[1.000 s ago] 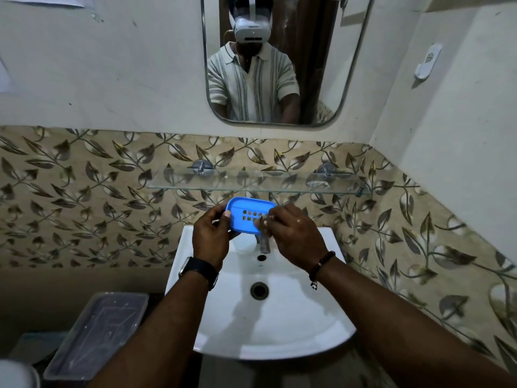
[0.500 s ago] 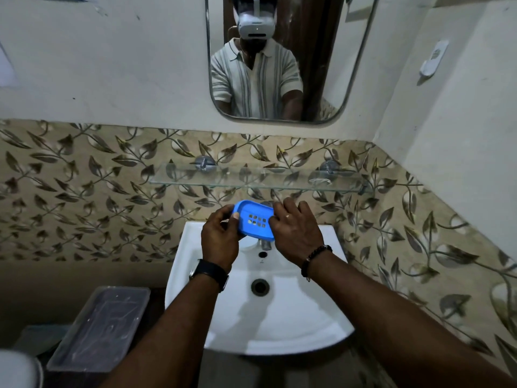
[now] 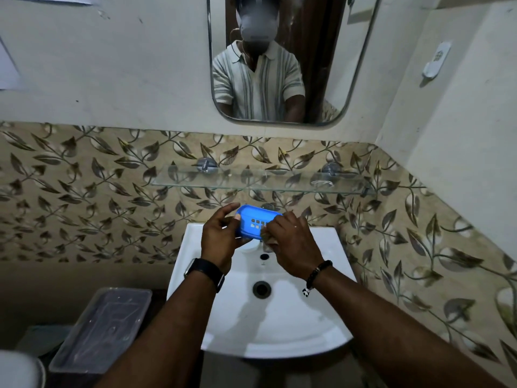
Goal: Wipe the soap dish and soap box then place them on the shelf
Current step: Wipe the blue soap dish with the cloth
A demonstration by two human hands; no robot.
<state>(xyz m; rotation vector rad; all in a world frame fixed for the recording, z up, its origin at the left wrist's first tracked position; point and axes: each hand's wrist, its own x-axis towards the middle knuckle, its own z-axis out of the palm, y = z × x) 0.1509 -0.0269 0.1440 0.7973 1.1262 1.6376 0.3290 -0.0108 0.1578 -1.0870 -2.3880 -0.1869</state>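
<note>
A blue soap dish with drain holes is held above the back of the white basin, tilted toward me. My left hand grips its left end. My right hand covers its right end and presses a small brownish cloth against it. A glass shelf runs along the tiled wall just above the dish and has nothing on it. I cannot see a soap box.
A tap is mostly hidden behind my right hand. A clear plastic lidded container sits low to the left of the basin. A mirror hangs above the shelf, and a side wall closes in on the right.
The dish has turned a little, its holes now nearer my right hand. My right hand has slid down its right end with the cloth; my left fingers have shifted on the left end.
</note>
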